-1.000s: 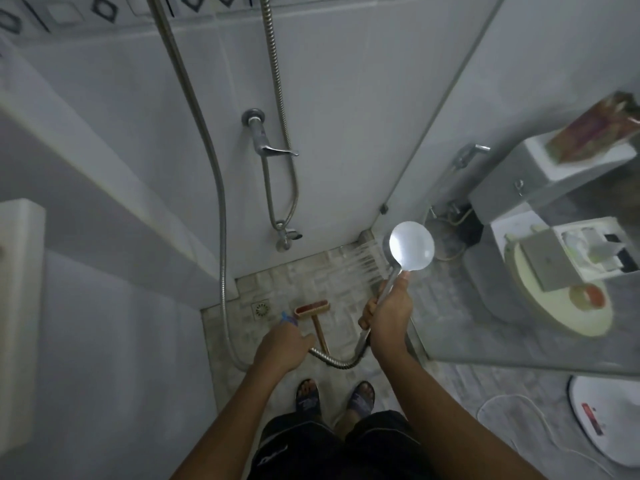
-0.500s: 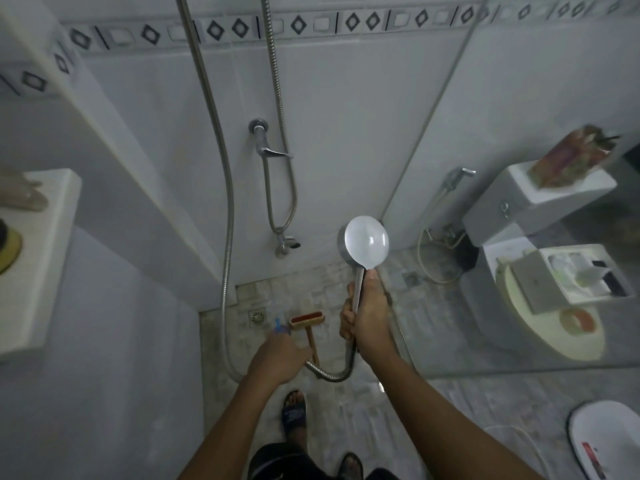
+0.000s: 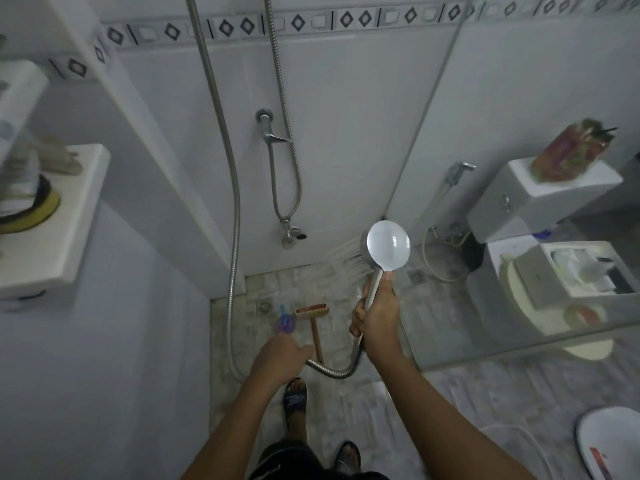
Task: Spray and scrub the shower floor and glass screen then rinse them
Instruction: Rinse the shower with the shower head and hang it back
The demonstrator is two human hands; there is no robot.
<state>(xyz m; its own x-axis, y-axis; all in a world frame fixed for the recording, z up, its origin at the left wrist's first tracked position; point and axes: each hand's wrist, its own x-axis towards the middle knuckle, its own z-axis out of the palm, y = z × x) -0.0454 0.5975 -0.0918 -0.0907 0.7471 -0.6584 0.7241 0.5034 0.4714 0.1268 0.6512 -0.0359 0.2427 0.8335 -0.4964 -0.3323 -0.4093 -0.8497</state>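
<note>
White tiled walls (image 3: 346, 133) with a band of diamond-patterned trim closed in the shower corner, and the glass screen (image 3: 502, 98) stood upright along its right side, with a toilet (image 3: 519, 216) visible through it. Below lay the shower floor (image 3: 301, 282), pale and mottled, running back to the foot of the wall. A white shelf (image 3: 62, 237) jutted from the wall on the left. A long metal hose (image 3: 235, 202) hung down the wall, looped across the floor and rose to the right hand (image 3: 377, 317), which gripped the handle of the shower head (image 3: 388, 245) with its fingers wrapped round it. The round head was held upright just beside the screen's front edge, and thin jets of water (image 3: 346, 258) shot from it to the left, towards the base of the wall. The left hand (image 3: 280, 355) hovered low over the floor, back to the camera and thumb out; its fingers were hidden, so I cannot tell whether it held anything. A wooden-handled brush (image 3: 311, 311) lay on the floor just beyond it, bristle head towards the wall, with a purple spray bottle (image 3: 285, 323) just to its left and a small drain (image 3: 264, 305) near both.
</note>
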